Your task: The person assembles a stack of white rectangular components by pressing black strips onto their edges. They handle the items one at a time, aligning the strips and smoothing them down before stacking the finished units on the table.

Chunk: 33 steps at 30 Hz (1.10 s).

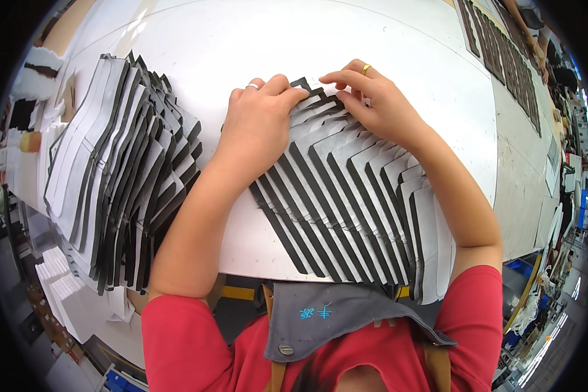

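Around us is a busy workroom with shelves and goods along both sides, and we work at a white table [405, 52] whose far part lies bare. In front of us a fan [346, 196] of pale pieces with dark edges lies on the table, slanting away toward our hands, and to its left a taller pile [114, 170] of like pieces stands apart. The fan is spread so that each dark edge shows, probably so that single pieces can be told apart by eye and finger. Our left hand [260, 121] rests over the fan's far corner, perhaps to steady it; a fingertip meets the dark end, but we cannot tell whether anything is pinched, since the other fingertips are hidden. Our right hand [385, 104] is just beside it, thumb and forefinger apart with a gap between them, the thumb near the topmost ends. As for edges, the fan's near right end seems to reach past the table's near edge, close to our apron [346, 320], so a bump there could shift it. A bare strip parts fan and pile, though our left forearm crosses it; the freest room lies beyond our hands and right of our right forearm.
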Each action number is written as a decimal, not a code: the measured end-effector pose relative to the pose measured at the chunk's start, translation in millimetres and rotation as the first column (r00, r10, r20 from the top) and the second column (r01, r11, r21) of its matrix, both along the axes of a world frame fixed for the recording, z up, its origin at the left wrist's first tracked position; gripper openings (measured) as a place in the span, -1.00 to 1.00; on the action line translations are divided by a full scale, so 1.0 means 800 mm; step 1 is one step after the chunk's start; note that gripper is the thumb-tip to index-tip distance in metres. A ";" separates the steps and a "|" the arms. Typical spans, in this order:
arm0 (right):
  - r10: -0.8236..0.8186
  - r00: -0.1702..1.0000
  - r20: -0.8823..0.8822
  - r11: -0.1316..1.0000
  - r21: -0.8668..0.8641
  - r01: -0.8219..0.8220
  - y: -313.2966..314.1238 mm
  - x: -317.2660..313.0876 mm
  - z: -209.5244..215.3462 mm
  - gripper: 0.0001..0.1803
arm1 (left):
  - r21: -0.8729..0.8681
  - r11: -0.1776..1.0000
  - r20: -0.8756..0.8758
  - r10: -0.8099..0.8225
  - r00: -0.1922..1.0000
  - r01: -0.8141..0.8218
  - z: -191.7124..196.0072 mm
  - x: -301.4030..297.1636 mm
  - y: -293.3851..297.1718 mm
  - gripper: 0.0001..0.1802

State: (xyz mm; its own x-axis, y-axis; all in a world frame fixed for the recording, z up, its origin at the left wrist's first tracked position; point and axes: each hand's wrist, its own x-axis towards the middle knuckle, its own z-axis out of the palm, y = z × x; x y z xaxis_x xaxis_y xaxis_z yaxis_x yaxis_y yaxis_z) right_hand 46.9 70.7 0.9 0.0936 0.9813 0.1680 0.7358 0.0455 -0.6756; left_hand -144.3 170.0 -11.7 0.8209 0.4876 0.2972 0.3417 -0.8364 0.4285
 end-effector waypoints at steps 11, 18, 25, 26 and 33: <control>0.072 0.973 0.221 0.995 0.058 -0.087 -0.001 0.001 -0.013 -0.64 | 0.088 0.996 -0.032 -0.006 0.999 0.009 -0.001 -0.001 -0.003 -0.67; 0.068 0.847 0.528 0.975 0.144 -0.168 -0.003 -0.004 -0.016 -0.59 | 0.114 0.993 -0.040 0.007 0.999 -0.002 -0.002 0.001 -0.005 -0.65; 0.095 0.918 0.384 0.980 0.126 -0.155 -0.002 -0.005 -0.015 -0.67 | 0.138 0.990 -0.085 0.020 0.996 -0.008 0.001 0.000 -0.007 -0.65; 0.101 0.945 0.310 0.985 0.099 -0.138 -0.003 -0.005 -0.015 -0.69 | 0.131 0.991 -0.084 0.020 0.996 -0.009 0.002 -0.001 -0.007 -0.65; -0.112 0.993 -0.041 0.993 -0.028 0.111 0.024 -0.004 -0.004 -0.75 | -0.265 0.955 -0.022 0.135 0.991 -0.136 0.025 -0.018 -0.004 -0.70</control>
